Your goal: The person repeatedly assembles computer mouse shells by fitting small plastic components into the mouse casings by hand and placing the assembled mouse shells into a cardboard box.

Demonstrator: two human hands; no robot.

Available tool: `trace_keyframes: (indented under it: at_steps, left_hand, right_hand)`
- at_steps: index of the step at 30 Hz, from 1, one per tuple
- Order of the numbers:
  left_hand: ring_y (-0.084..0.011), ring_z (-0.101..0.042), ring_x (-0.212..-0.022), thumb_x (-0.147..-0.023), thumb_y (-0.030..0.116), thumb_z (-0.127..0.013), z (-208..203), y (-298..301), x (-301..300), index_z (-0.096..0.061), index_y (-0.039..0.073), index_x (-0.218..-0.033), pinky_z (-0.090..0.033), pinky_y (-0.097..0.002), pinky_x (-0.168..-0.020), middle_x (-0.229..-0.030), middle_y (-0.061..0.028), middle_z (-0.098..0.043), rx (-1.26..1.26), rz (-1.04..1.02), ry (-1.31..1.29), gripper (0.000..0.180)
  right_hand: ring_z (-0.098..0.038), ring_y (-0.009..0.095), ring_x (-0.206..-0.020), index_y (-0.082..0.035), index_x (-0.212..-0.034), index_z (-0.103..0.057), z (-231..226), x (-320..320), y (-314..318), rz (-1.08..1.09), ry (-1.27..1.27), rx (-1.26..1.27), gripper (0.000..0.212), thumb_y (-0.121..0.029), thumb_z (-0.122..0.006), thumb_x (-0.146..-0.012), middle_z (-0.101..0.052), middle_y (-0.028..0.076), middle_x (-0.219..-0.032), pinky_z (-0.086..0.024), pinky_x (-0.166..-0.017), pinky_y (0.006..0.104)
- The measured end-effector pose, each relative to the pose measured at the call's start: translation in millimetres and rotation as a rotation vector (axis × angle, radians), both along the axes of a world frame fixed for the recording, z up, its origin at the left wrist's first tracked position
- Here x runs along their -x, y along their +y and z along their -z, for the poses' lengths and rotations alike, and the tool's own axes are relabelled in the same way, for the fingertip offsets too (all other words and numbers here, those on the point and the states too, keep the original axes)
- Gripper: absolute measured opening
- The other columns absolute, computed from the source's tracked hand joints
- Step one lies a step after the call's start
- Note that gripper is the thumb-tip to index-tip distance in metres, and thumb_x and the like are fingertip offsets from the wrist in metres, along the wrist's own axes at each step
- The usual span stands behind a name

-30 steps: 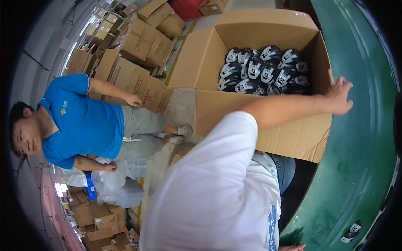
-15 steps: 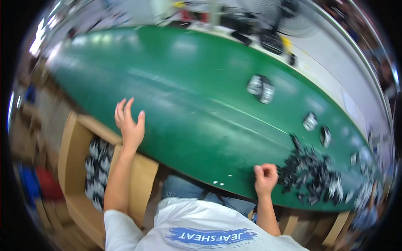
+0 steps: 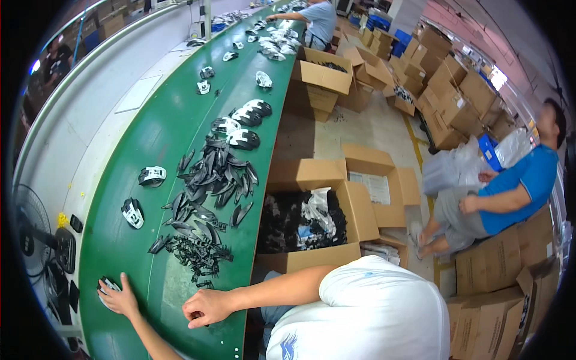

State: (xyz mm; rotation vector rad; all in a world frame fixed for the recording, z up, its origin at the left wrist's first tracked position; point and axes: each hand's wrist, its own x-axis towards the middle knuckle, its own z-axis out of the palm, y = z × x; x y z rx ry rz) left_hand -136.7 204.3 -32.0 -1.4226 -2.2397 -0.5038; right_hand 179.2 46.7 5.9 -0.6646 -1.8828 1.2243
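My left hand (image 3: pixel 120 297) lies at the near left of the green work surface (image 3: pixel 159 255). Its fingers are curved over a black-and-white shell (image 3: pixel 107 284) that looks like a computer mouse housing, mostly hidden beneath them. My right hand (image 3: pixel 207 308) is curled closed just below a heap of small black clip-like parts (image 3: pixel 198 255); what its fingers hold, if anything, is hidden. Beyond that heap lies a pile of curved black plastic pieces (image 3: pixel 216 174). Two similar shells, one nearer (image 3: pixel 132 213) and one farther (image 3: pixel 152 176), rest to the left of the piles.
Several shells (image 3: pixel 243 139) sit beyond the piles. An open cardboard box (image 3: pixel 306 261) with dark parts and plastic stands beside the bench on the right. A fan (image 3: pixel 33 237) is at the left edge. A person in blue (image 3: pixel 510 192) sits at right; another (image 3: pixel 318 24) works farther up.
The view has swung to the right along the bench. My left hand, earlier raised with fingers spread and empty, now rests on a shell. My right hand is still curled near the black parts.
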Motion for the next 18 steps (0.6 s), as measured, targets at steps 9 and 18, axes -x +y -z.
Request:
trace_keyframes:
  at_steps: [9,18]
  left_hand:
    - [-0.0437,-0.049,-0.145,-0.103,0.022,-0.069,0.4,-45.4,26.1,-0.042,0.012,-0.168,-0.035,-0.0561,-0.125,-0.165,-0.0222,-0.049,0.066,0.161,0.054,0.072]
    - [-0.0486,-0.059,-0.132,-0.105,0.045,-0.071,-5.2,-56.6,63.6,-0.049,0.001,-0.161,-0.05,-0.0563,-0.108,-0.15,-0.0279,-0.058,-0.085,0.186,-0.154,0.074]
  right_hand:
    - [-0.07,0.024,-0.071,-0.006,-0.088,-0.068,6.1,-13.1,-6.7,0.027,0.06,-0.044,0.029,-0.029,-0.084,-0.093,-0.069,0.005,-0.081,-0.055,-0.064,0.0396]
    - [-0.07,0.027,-0.071,-0.006,-0.086,-0.065,2.4,2.9,-17.0,0.079,0.035,-0.088,0.033,-0.031,-0.085,-0.092,-0.069,0.007,-0.078,-0.055,-0.066,0.0415]
